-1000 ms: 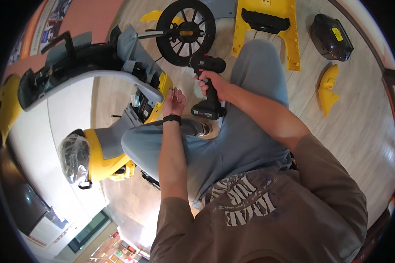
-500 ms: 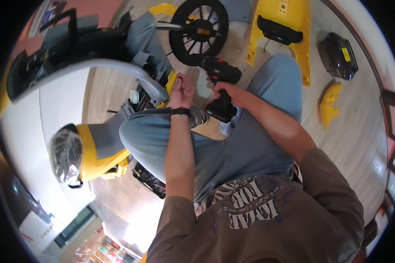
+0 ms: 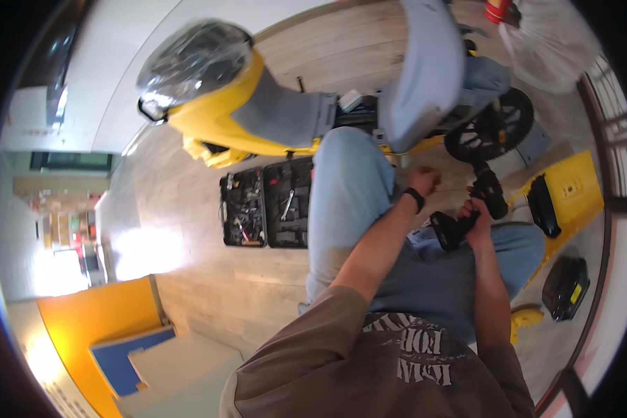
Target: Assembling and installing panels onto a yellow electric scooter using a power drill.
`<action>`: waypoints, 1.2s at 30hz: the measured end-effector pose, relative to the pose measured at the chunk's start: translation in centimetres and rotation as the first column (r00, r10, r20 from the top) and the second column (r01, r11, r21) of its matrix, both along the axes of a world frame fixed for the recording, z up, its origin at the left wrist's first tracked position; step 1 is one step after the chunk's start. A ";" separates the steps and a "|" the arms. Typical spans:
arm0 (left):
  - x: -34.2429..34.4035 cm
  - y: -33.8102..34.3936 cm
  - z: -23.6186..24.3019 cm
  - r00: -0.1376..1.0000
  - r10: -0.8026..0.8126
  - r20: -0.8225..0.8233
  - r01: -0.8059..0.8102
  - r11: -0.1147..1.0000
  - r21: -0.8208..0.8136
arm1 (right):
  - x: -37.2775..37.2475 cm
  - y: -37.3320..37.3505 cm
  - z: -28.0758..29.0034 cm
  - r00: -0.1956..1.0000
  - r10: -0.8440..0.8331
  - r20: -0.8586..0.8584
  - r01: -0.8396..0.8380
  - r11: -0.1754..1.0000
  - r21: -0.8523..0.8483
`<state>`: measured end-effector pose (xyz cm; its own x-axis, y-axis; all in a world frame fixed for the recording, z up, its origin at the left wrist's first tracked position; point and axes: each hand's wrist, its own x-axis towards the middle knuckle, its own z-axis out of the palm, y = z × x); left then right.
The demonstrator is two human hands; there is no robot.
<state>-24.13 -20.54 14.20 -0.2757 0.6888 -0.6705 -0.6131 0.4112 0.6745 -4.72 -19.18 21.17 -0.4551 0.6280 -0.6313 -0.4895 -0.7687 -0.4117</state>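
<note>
My right hand is wrapped round the grip of a black cordless drill, which is held above my lap with its chuck pointing away from me. My left hand is closed, knuckles up, beside the drill and close to a yellow and grey scooter. What its fingers hold, if anything, is hidden. The scooter's spoked black wheel lies just beyond the drill. A curved grey panel rises from the scooter's middle, next to an open bay with dark parts inside.
An open black tool case with wrenches and bits lies left of my knee. To my right are a yellow body panel, a glossy black box and a small yellow piece. Flat boards lean at the lower left.
My view has swung left, so the scooter and both hands appear further right and the tool case is in full view. The drill stays in my right hand; my left hand has turned knuckles up.
</note>
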 end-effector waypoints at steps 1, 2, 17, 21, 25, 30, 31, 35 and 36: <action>0.5 -0.1 -0.3 0.999 0.021 -0.037 -0.021 1.000 -0.018 | -0.1 0.0 -0.1 0.999 0.035 -0.004 -0.035 0.999 0.004; 1.1 -0.1 -0.5 0.997 0.034 -0.069 -0.036 0.999 -0.034 | 0.0 0.1 -0.2 0.999 0.035 0.006 -0.035 0.999 0.003; 6.4 0.0 -4.7 0.934 -0.069 -0.350 0.078 0.997 0.011 | 0.9 -0.2 -0.3 0.994 0.075 0.075 -0.079 0.996 0.045; 4.6 -0.2 -5.6 0.866 -0.134 -0.481 0.133 0.990 -0.037 | 0.3 -0.9 1.2 0.997 0.044 0.056 -0.051 0.990 0.129; 0.5 -1.6 -4.9 0.947 -0.146 -0.286 0.134 0.989 -0.059 | -1.0 -1.7 3.4 0.997 0.063 -0.038 -0.054 0.979 0.198; -2.0 -3.2 0.7 0.695 -0.364 -0.620 0.415 0.907 -0.067 | -2.6 -4.6 6.1 0.999 0.047 -0.017 -0.037 0.927 0.374; -2.5 -3.2 2.1 0.394 -0.398 -0.829 0.540 0.830 -0.142 | -2.9 -5.1 6.4 0.995 0.098 0.001 -0.090 0.901 0.424; -4.9 -4.8 6.0 0.141 -0.396 -0.907 0.743 0.648 -0.167 | -4.9 -6.2 6.2 0.947 0.230 0.224 -0.318 0.774 0.548; -5.8 -5.8 6.0 0.147 -0.386 -0.911 0.738 0.655 -0.159 | -5.9 -6.6 6.5 0.940 0.260 0.221 -0.340 0.769 0.541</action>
